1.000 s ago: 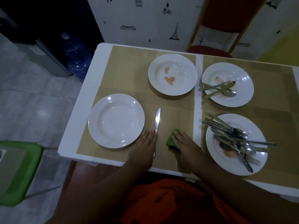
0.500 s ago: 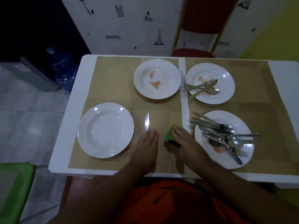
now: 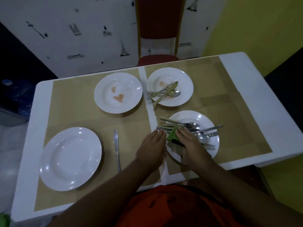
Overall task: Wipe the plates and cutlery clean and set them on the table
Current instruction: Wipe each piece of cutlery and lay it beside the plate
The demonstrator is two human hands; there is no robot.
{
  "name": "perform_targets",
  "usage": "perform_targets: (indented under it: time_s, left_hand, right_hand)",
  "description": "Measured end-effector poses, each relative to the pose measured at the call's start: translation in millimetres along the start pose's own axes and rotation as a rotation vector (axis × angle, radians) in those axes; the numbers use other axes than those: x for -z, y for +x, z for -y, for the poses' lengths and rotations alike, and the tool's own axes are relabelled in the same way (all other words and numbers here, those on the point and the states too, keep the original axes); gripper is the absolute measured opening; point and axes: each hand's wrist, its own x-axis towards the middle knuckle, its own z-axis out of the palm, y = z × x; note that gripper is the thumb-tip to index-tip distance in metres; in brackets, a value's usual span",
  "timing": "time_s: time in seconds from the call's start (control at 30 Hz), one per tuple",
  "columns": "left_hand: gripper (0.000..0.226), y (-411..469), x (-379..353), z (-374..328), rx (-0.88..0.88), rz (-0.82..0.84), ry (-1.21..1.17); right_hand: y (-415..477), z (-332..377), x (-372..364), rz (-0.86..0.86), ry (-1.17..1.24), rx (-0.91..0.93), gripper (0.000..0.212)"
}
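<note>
Right hand (image 3: 191,145) is holding green cloth (image 3: 172,136) over cutlery pile (image 3: 182,124), lower right; left hand (image 3: 152,148) is hovering flat, empty. Best: lift one piece only.

Saw only a wedge of the green cleaning sponge (image 3: 172,136) past the fingers of the right hand (image 3: 191,145), with the thumb side covered. Lost the 7 o'clock rim of the white ceramic plate (image 3: 205,118), at 4 o'clock on the white table (image 3: 255,95), under that hand and wrist. Could not count the heaped steel cutlery (image 3: 185,125) there, with handles overlapping and fork tines running under the palm. Could not tell whether the left hand (image 3: 152,148) touched the nearest handles. Caught the red-backed chair (image 3: 159,18) at 12 o'clock cut by the top edge, the dim blue water bottle (image 3: 16,95) at 9 o'clock blurred, and a green scrap (image 3: 3,219) at 7 o'clock clipped by the corner.
</note>
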Motion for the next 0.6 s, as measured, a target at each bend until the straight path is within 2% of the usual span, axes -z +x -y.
perform_targets:
  time_s: [0.13, 0.33, 0.6]
  left_hand:
    - [0.053, 28.9, 2.0, -18.8, -0.037, 0.006, -0.017]
    - [0.031, 63.1, 5.2, -28.6, 0.010, -0.022, 0.007]
    - [0.025, 102.4, 9.1, -21.7, 0.050, -0.023, 0.104]
  right_hand:
    - [-11.7, -21.3, 14.7, -0.039, 0.045, -0.069, 0.059]
    - [-23.2, -44.9, 23.8, -0.068, 0.073, -0.159, 0.060]
    - [-26.2, -62.2, 28.5, -0.053, 0.118, -0.231, 0.063]
